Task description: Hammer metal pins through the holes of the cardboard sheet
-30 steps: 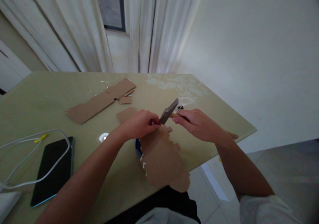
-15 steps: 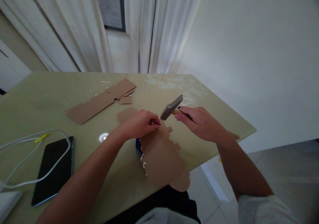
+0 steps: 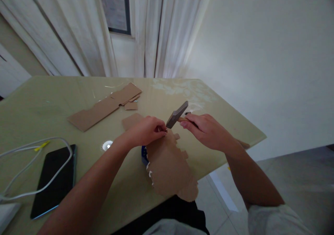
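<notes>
In the right hand (image 3: 207, 130), held with the fingers folded around its wooden handle, a hammer (image 3: 177, 115). At the left hand (image 3: 147, 131), thumb and fingertips pinched narrow, apparently on a small object (image 3: 166, 131), too small to tell what exactly. Just above the far end of a torn cardboard sheet (image 3: 169, 165), the metal head of the hammer, slanting, with the lower end close to the left fingertips. At the near end of the sheet, some overhang past the edge of the counter (image 3: 219, 113). Along the left side of the sheet, partly covered by it, something blue (image 3: 144, 155). Beyond the sheet, to the left, a long cardboard strip (image 3: 104, 106), with small scraps (image 3: 131, 106) beside. Well left of the sheet, lying flat, a black device (image 3: 54, 179), with a white cable (image 3: 60, 139) across it. Beyond the sheet, to the right, a small dark heap (image 3: 187, 113), partly hidden.
</notes>
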Tool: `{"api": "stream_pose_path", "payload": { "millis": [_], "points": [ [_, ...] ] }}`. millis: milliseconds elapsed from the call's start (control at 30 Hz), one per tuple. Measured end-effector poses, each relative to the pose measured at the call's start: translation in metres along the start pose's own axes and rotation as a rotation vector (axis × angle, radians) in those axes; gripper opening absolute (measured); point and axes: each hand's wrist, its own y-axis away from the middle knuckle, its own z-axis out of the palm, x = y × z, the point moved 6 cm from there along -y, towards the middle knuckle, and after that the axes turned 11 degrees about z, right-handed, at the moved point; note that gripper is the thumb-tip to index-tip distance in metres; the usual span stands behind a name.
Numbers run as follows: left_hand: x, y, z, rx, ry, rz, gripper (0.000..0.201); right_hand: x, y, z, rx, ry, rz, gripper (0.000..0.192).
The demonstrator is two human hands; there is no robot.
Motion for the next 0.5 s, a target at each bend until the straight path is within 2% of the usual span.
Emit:
{"api": "stream_pose_path", "payload": {
  "millis": [133,300,500],
  "points": [
    [0.0024,0.0003,-0.0013,-0.025,-0.016,-0.013,0.016,-0.0002,-0.0008,0.0087,-0.032,0.068,-0.023,0.041],
    [0.0045,0.0006,-0.0020,-0.016,-0.007,-0.017,0.017,0.0016,0.0003,0.0045,0.016,0.020,0.007,0.042],
    [0.0034,-0.0003,0.0007,-0.032,-0.019,-0.018,0.017,0.0006,0.0008,0.0086,-0.033,0.068,-0.022,0.041]
  ]
}}
